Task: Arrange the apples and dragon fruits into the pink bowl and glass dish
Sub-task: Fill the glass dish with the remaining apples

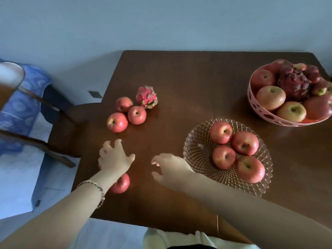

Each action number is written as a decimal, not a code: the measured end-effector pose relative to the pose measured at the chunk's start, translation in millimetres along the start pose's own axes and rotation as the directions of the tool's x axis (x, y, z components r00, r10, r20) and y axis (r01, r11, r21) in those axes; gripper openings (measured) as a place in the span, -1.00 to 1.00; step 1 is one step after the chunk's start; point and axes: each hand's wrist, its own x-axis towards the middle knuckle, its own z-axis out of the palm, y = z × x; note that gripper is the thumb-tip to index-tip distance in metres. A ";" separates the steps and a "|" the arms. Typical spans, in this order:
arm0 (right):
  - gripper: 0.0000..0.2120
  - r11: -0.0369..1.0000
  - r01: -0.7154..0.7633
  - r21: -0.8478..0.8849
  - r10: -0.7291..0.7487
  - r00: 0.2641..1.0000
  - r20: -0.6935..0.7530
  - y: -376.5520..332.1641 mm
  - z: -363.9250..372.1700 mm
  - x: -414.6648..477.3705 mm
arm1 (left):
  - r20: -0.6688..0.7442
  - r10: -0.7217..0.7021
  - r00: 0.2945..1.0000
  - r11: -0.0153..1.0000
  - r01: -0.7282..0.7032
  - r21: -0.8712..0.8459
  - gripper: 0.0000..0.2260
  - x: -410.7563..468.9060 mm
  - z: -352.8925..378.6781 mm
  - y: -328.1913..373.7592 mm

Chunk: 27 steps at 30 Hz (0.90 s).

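Note:
Three red apples (126, 114) lie in a cluster on the brown table, with a small dragon fruit (147, 97) just behind them. My left hand (115, 156) hovers below the cluster, fingers spread and holding nothing. One more apple (121, 184) lies on the table, partly hidden under my left wrist. My right hand (168, 169) reaches leftward with loosely curled fingers, empty, beside the glass dish (199, 150). The dish holds several apples. The pink bowl (258, 108) at the far right is piled with apples and dark dragon fruits.
The wooden table (179, 78) ends at its left edge near the apple cluster. A wooden chair (59, 130) with a blue patterned cloth (23, 108) stands left of the table. A pale wall rises behind.

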 end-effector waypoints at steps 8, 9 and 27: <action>-0.17 0.989 -0.101 -0.108 0.122 0.971 0.208 -77.5 84.6 74.7 | 0.309 0.010 0.951 0.968 0.068 -0.242 -0.39 29.0 3.7 -61.8; -0.20 0.985 -0.142 -0.098 0.159 0.967 0.201 -79.1 91.0 78.5 | 0.299 0.033 0.954 0.962 0.050 -0.267 -0.41 30.3 4.1 -64.2; -0.21 0.942 -0.296 -0.160 0.279 0.953 -0.119 71.7 -32.6 -73.7 | 0.056 0.507 0.860 0.836 -0.475 -0.276 -0.31 -37.0 -7.1 60.2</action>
